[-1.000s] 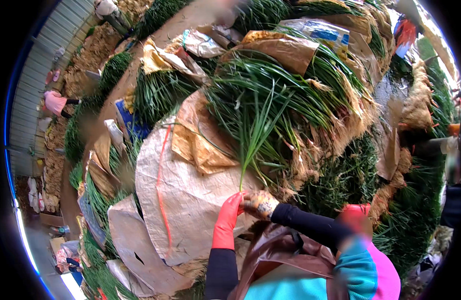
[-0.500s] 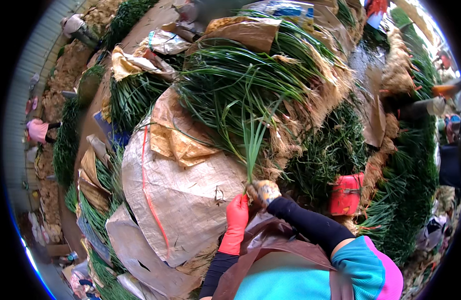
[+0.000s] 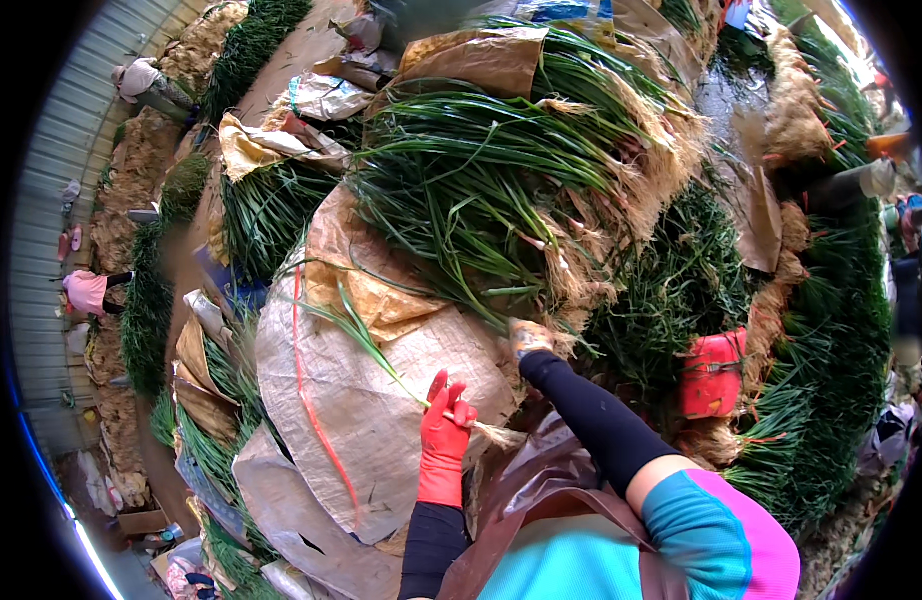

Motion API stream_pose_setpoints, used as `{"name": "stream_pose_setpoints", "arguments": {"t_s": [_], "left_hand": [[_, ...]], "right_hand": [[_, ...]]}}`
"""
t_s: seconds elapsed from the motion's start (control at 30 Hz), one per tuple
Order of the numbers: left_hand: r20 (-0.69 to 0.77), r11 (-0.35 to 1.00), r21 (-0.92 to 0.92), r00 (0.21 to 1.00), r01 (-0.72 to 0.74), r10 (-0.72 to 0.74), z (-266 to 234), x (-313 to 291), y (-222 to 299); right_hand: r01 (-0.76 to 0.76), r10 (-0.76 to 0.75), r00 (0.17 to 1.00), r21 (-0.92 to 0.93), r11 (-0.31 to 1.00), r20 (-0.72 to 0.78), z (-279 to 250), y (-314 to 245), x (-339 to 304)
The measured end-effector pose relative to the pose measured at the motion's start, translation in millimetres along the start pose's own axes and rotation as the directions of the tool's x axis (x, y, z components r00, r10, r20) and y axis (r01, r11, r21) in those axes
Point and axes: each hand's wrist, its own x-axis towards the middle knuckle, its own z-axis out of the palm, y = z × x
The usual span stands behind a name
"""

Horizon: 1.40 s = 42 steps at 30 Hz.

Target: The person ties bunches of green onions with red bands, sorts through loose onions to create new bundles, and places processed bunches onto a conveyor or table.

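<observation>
My left hand (image 3: pixel 444 437), in a red glove, pinches a single green onion stalk (image 3: pixel 366 340) near its root end; the leaves trail up and left over a spread woven sack (image 3: pixel 351 420). In a dirty pale glove, my right hand (image 3: pixel 529 338) reaches into the base of a big heap of green onions (image 3: pixel 491 190). Its fingers are buried among the roots, so what they grip cannot be made out. Both forearms wear black sleeves.
A red box (image 3: pixel 713 372) sits among greens at the right. More onion piles (image 3: pixel 266 215) and brown sacks (image 3: pixel 271 145) lie all around. Other people (image 3: pixel 89 292) crouch along a dirt path at the far left, beside a corrugated wall (image 3: pixel 51 150).
My left hand has pulled one stalk away from the bunch and moved it down and left. The right hand stays at the heap's base. The view has tilted.
</observation>
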Motion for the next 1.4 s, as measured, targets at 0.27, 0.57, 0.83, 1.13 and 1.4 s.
{"name": "stream_pose_setpoints", "arguments": {"t_s": [0.27, 0.57, 0.83, 1.13, 1.4], "left_hand": [[-0.1, 0.864, 0.466, 0.981, 0.193, -0.165, 6.7, 12.3, 11.3], [-0.003, 0.827, 0.505, 0.959, 0.247, -0.284, 31.1, -0.6, -17.3], [-0.138, 0.742, 0.653, 0.987, 0.152, -0.082, 33.7, -14.8, -28.6], [-0.201, 0.474, 0.869, 0.977, 0.145, 0.07, 29.4, -24.0, -47.1], [-0.137, 0.703, 0.684, 0.981, 0.193, -0.136, 12.7, -28.6, -74.0]], "right_hand": [[0.268, -0.382, 0.836, 0.313, 0.911, 0.395, -7.6, 0.5, -65.5], [-0.146, -0.174, 0.962, 0.936, 0.322, 0.21, 18.2, 43.0, -91.4], [0.034, 0.226, 0.973, 0.948, -0.318, 0.041, 8.4, 1.6, -37.3], [0.156, -0.15, 0.988, 0.333, 0.93, -0.045, -13.3, -18.6, -68.4], [0.256, -0.231, 0.967, 0.375, 0.891, -0.109, 10.8, 40.5, -122.2]]}}
